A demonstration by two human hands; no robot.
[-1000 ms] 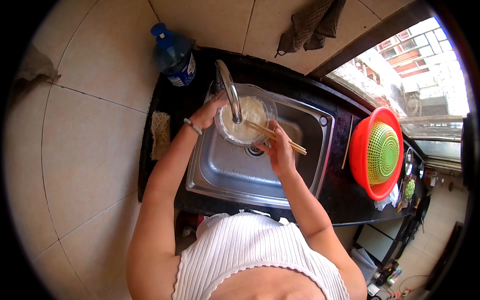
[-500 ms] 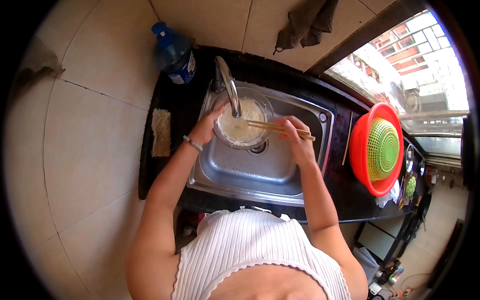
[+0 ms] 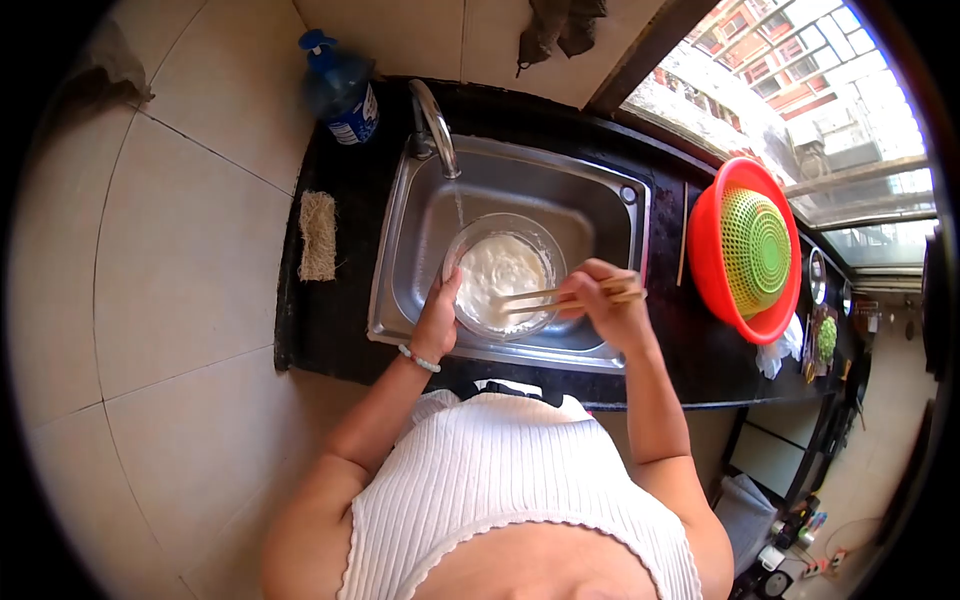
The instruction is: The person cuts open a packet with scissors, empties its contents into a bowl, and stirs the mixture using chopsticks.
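Note:
My left hand (image 3: 440, 318) grips the left rim of a clear glass bowl (image 3: 548, 245), held over the sink. Inside the bowl lies a wet, whitish batter (image 3: 500, 268) with a lumpy surface. In my right hand (image 3: 608, 305) is a pair of chopsticks (image 3: 535, 297), fingers closed round their upper part, with the tips down in the batter. Behind the bowl stands the chrome faucet (image 3: 436, 125), and a thin stream of water runs from its spout, left of the bowl.
The steel sink (image 3: 410, 225) is set in a black counter (image 3: 345, 240). A loofah (image 3: 318, 237) and a blue pump bottle (image 3: 342, 100) are on the left. To the right, a red basin (image 3: 708, 240) holds a green colander (image 3: 755, 250); a single stick (image 3: 683, 235) lies beside it.
The bowl has come out from under the faucet, nearer to my body and slightly right. The chopsticks moved with it, and the batter looks more mixed.

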